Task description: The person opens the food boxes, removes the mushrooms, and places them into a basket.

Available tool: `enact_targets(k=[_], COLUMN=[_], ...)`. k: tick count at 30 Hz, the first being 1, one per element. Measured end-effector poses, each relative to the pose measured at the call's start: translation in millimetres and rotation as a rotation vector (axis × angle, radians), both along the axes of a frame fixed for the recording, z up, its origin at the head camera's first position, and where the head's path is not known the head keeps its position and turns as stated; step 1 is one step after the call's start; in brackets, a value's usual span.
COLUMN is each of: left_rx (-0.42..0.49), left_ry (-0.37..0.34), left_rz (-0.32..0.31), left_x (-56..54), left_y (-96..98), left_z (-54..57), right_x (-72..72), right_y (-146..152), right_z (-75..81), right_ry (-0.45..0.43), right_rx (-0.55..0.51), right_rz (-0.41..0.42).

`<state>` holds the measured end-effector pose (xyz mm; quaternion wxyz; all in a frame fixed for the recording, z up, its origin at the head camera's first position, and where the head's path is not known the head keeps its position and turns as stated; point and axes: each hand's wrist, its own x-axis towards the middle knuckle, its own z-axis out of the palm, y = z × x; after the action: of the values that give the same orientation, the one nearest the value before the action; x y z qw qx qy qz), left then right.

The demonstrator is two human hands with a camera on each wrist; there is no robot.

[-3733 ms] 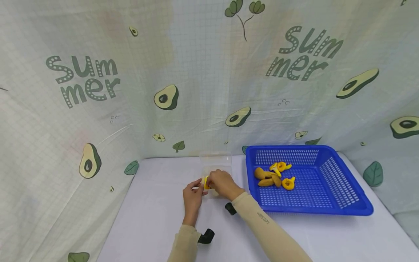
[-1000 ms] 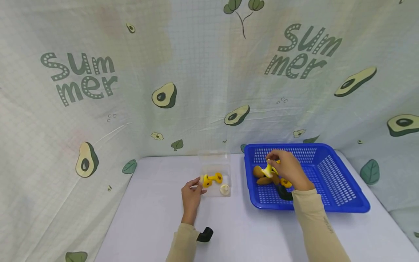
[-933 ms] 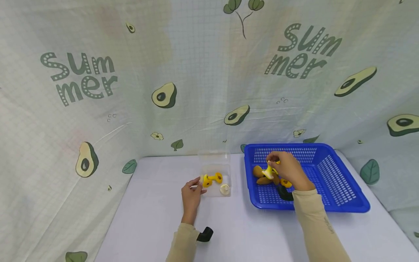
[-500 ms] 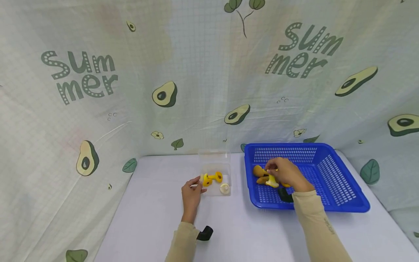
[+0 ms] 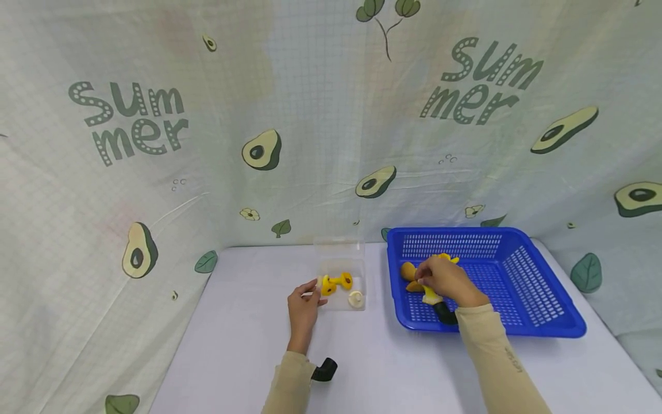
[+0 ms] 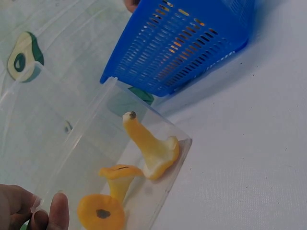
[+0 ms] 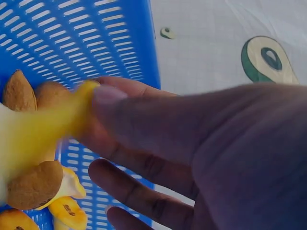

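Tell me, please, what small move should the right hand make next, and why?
Probably the right hand should lower the yellow mushroom gently into the basket. It pinches the mushroom by its narrow end, over the basket; other yellow mushrooms and brown pieces lie close by, so setting it down slowly seems safer than dropping it.

Snug beige sleeves (image 5: 287, 386) cover both arms, small dark lettering (image 5: 513, 359) running down the right one. A stubby, bent black piece (image 5: 326, 370) juts out by each cuff (image 5: 296, 361).

Makeshift tabletop set, avocado-print sheet backdrop (image 5: 310, 103), white table (image 5: 393, 368)
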<state>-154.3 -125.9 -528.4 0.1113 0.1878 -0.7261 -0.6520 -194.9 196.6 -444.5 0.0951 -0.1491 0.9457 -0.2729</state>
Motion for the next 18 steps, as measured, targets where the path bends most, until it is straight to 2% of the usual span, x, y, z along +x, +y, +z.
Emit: enact_targets(k=[6,10,18], left_rx=[0.008,0.006,0.003], left_ry=[0.006,-0.001,0.021], left_rz=[-0.003,0.001,-0.002], left_x=[-0.1,0.3,0.5], left_y=[-0.1,0.1,0.2], left_z=[0.0,-0.1,0.7], right_x=[-0.1,0.9,1.1], right_y=[-2,-3,-21], right_z=[1.0,4.3,17.5], right_ry=[0.019,0.048,0.192], right_rx=[0.020,-0.004,-0.056], right_rz=[-0.003,-0.002,0.032])
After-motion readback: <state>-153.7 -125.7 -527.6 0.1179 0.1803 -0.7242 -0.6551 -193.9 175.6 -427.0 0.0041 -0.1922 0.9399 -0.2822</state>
